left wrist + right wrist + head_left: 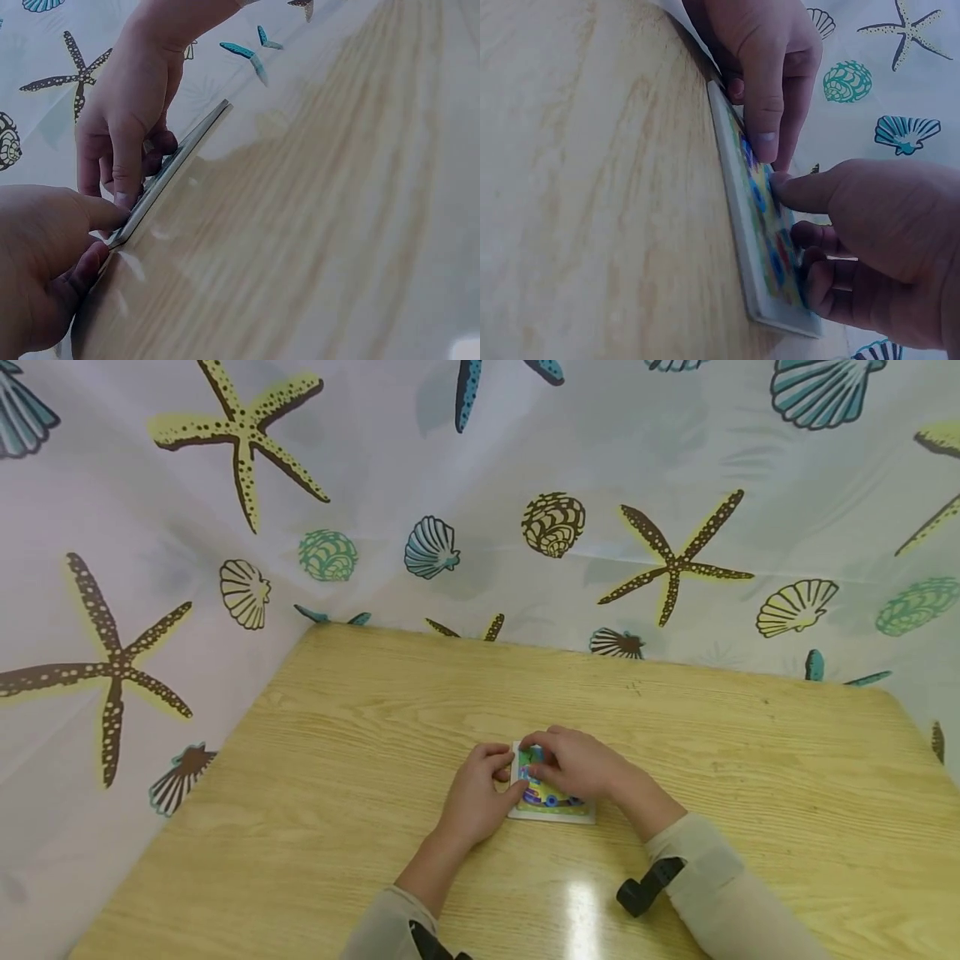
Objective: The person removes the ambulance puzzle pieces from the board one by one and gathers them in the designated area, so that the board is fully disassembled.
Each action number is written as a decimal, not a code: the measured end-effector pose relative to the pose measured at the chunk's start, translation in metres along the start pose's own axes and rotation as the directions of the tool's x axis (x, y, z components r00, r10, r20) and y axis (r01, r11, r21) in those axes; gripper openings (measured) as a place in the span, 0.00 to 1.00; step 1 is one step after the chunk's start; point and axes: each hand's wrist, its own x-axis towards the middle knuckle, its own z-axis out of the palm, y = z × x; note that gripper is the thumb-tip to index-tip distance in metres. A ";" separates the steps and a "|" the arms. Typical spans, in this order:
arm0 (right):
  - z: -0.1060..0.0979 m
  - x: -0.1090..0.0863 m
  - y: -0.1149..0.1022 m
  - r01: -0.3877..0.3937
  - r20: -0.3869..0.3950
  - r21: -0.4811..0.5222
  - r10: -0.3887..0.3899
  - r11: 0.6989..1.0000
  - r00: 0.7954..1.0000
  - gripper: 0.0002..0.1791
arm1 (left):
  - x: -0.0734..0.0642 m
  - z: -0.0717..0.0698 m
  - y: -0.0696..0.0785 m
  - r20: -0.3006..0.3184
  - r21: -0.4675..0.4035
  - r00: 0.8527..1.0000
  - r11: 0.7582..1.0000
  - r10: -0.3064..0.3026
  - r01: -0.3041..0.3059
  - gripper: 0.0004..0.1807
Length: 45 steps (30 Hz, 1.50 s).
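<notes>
A small flat picture board (553, 817) with a white border lies on the wooden table, printed with a blue, yellow and purple vehicle on green. At its left edge my left hand (480, 793) grips it, thumb over the picture and fingers at the rim. My right hand (581, 764) reaches over the board from the right, with bent fingers and thumb touching the picture. The right wrist view shows the board (739, 217) edge-on, with both thumbs close together on its face. Whether a loose piece sits between the right fingertips is hidden.
The wooden table (360, 710) extends around the board on all sides. A white curtain (495, 468) printed with shells and starfish hangs behind and along the left side. Dark straps with a small black device (637, 895) sit at the sleeved wrists.
</notes>
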 end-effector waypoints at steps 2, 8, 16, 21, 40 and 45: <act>-0.001 0.001 -0.002 -0.006 0.008 -0.008 0.006 1.000 1.000 0.19 | -0.001 0.001 0.001 0.000 0.015 1.000 1.000 0.011 -0.011 0.25; -0.005 0.007 -0.008 -0.054 0.041 0.016 0.053 0.998 0.998 0.18 | -0.001 0.003 0.002 -0.005 0.052 0.999 0.997 0.051 -0.050 0.25; -0.005 0.005 -0.009 -0.124 0.040 0.045 0.122 0.991 0.992 0.17 | -0.001 0.004 0.002 -0.001 0.049 0.999 0.998 0.039 -0.039 0.25; -0.003 0.004 -0.008 -0.121 -0.003 0.083 0.121 0.989 0.993 0.17 | 0.000 0.002 0.002 -0.002 0.047 1.000 0.999 0.027 -0.027 0.25; 0.003 -0.001 -0.007 -0.115 -0.167 0.251 0.160 0.961 0.973 0.13 | -0.001 0.003 0.004 -0.014 0.039 1.000 0.999 0.020 -0.020 0.25; 0.003 -0.004 -0.002 -0.147 -0.147 0.370 0.214 0.918 0.966 0.11 | -0.001 0.004 0.003 -0.009 0.035 1.000 0.999 0.002 -0.002 0.25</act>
